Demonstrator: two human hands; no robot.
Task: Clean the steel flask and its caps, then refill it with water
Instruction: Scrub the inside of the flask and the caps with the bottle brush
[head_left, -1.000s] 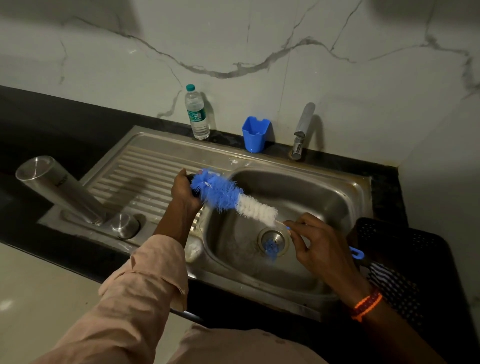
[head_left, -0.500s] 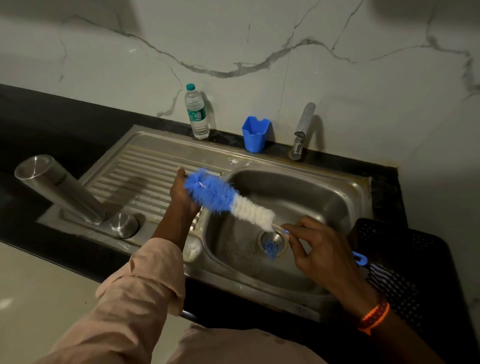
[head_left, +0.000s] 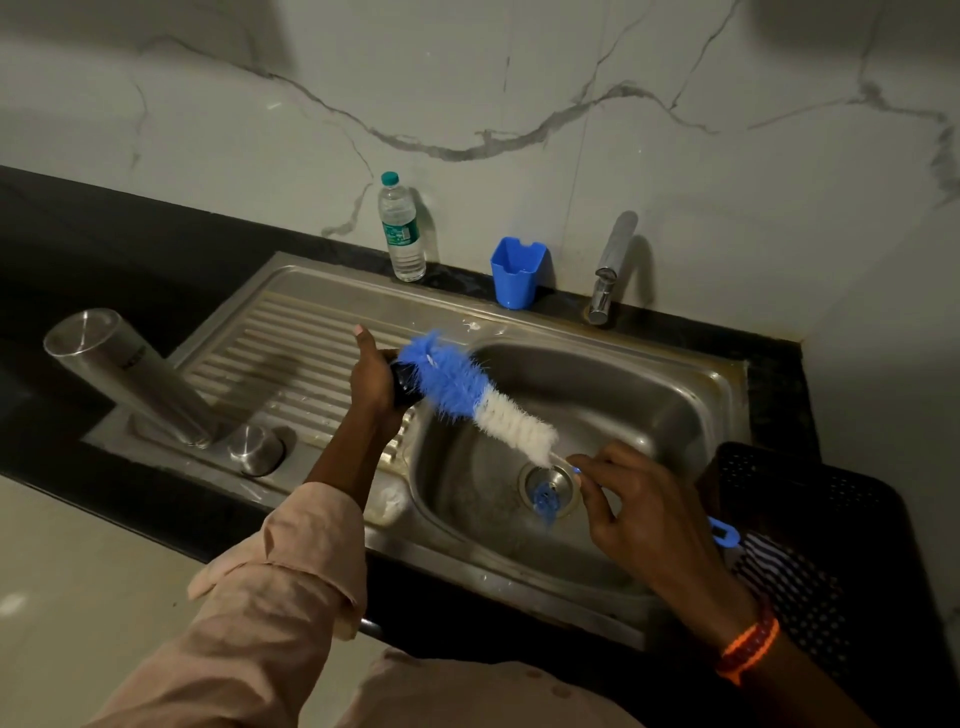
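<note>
The steel flask (head_left: 130, 376) stands upside down on the ribbed drainboard (head_left: 291, 358) at the left, with a steel cap (head_left: 255, 449) beside its mouth. My left hand (head_left: 375, 387) grips a small dark cap (head_left: 405, 383) at the basin's left rim. My right hand (head_left: 641, 512) holds the handle of a blue and white bottle brush (head_left: 480, 400), whose blue bristle tip lies against the dark cap. The brush's blue handle end (head_left: 724, 534) sticks out behind my right hand.
A steel sink basin (head_left: 649, 395) with a drain (head_left: 550, 486) lies below the brush. At the back stand a plastic water bottle (head_left: 401, 228), a blue cup (head_left: 517, 278) and a tap (head_left: 610, 270). A black perforated basket (head_left: 810, 499) sits at the right.
The brush slid a little left and back against the dark cap while both hands kept their grips.
</note>
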